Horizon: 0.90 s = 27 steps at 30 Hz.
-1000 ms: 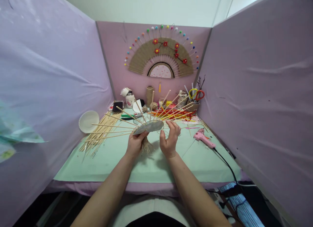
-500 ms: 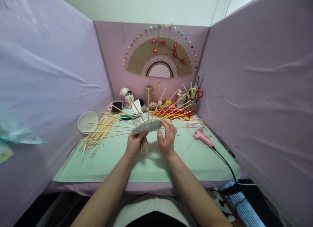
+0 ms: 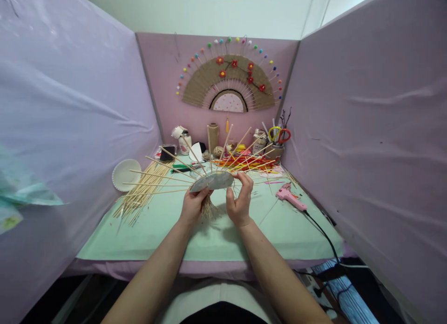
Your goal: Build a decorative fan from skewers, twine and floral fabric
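My left hand (image 3: 193, 207) is closed on the lower left edge of a grey half-disc (image 3: 214, 180), thumb on its near face. Thin wooden sticks (image 3: 167, 165) fan outward from the half-disc's curved edge, so it looks like a fan frame. Below it, beside the left fingers, hangs a bunch of tan twine (image 3: 208, 208). My right hand (image 3: 240, 200) is at the right end of the half-disc, thumb and curled fingers apart. Its fingertips are close to that end; whether they touch it I cannot tell. A thin loose strand shows near them.
Loose sticks (image 3: 145, 193) lie at the left beside a white scalloped plate (image 3: 126, 175). A pink glue gun (image 3: 291, 197) with a black cord rests at the right. Behind are green-handled pliers (image 3: 180, 167), red and yellow strips (image 3: 244, 164), and a pot with scissors (image 3: 275, 151). A decorated fan (image 3: 195, 86) hangs behind.
My right fingers have drawn slightly away from the half-disc's right end, spreading from the thumb. The half-disc and its sticks have tilted a little, still in my left hand.
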{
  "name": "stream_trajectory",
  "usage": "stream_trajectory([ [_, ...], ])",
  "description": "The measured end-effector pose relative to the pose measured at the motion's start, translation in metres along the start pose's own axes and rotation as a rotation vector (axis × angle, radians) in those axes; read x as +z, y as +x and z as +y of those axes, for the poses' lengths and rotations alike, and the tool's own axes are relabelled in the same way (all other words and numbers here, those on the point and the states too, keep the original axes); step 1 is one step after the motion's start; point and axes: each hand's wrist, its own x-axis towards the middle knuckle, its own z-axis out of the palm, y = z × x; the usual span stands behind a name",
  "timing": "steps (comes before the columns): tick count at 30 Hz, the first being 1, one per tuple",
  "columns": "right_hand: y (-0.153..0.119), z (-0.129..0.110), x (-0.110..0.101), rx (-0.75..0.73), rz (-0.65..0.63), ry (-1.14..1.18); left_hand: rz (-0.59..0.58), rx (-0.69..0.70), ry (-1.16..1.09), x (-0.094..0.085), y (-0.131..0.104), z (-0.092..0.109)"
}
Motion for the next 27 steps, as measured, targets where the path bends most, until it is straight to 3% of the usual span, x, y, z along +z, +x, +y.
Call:
stream_trajectory([
  [13,-0.0004,-0.0003,0.0009,0.038,0.058,0.05,-0.003,-0.038,-0.046,-0.0047,0.0046,-0.0008],
  [22,-0.0015,0.0002,0.001,0.058,0.03,0.07,0.001,-0.048,-0.087,-0.0061,0.0074,-0.0009],
  [27,-0.0004,-0.0021,-0.0026,0.043,0.111,0.004,0.006,-0.066,-0.115,-0.008,0.0099,-0.0009],
])
